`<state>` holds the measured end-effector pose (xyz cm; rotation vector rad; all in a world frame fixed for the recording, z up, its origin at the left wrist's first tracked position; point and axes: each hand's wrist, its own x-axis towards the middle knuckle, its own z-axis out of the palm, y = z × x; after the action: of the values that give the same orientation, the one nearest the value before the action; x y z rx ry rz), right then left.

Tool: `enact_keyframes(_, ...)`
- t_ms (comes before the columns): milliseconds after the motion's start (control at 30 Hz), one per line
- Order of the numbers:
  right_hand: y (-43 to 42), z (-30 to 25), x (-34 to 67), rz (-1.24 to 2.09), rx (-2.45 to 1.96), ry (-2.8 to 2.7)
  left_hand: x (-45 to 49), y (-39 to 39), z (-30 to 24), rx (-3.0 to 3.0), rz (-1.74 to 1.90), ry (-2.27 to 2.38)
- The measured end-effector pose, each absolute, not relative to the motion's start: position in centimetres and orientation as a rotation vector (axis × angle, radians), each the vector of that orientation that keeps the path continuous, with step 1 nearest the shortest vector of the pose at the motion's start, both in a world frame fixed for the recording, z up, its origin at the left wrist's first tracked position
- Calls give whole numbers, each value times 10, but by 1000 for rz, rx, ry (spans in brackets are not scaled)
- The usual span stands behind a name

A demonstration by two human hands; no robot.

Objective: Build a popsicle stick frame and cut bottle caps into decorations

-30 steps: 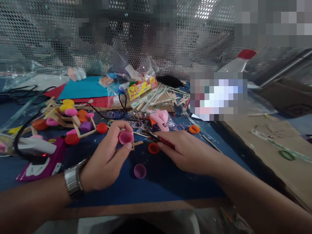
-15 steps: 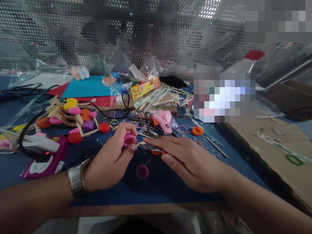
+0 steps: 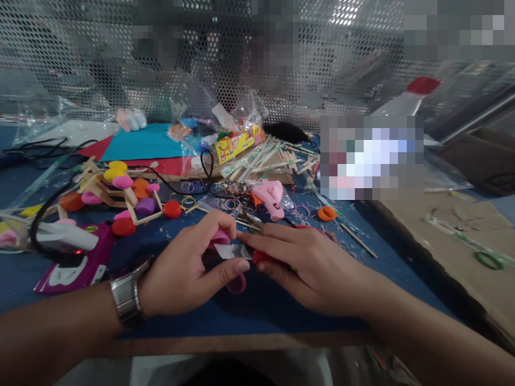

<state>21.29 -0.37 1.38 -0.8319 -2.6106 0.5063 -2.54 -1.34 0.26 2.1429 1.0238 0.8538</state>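
My left hand [image 3: 189,262] is closed around a pink bottle cap [image 3: 219,237], with the thumb stretched out below it. My right hand [image 3: 306,260] grips a box cutter [image 3: 259,256] with a red body. Its flat metal blade [image 3: 235,251] points left, with the tip at the held cap and the left thumb just under it. Whether the edge touches the cap I cannot tell. A second pink cap [image 3: 236,285] sits on the blue table below the left thumb, which partly covers it.
Just beyond my hands lies a pink glue gun [image 3: 270,198]. At left are a stick-and-cap model [image 3: 116,193] and a purple box [image 3: 76,268] with a black cable. Wooden sticks [image 3: 257,155] lie at the back, an orange ring [image 3: 326,213] and cardboard [image 3: 454,241] at right.
The cutter's blade has come nearer me and now shows its flat side in front of the held cap. My left thumb has extended rightward, and its hand now partly covers the loose cap.
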Motion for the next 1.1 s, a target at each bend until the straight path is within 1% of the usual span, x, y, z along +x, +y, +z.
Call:
enact_keyframes(233, -5, 12, 211, 510, -806, -2597, -26, -14, 3, 2188, 813, 1004)
enact_keyframes(733, -7, 12, 209, 596, -775, -2552, -26, -16, 3, 2284, 907, 1003)
enact_keyframes(1100, -7, 12, 210, 620, -749, -2525, -25, -18, 5, 2186, 954, 966)
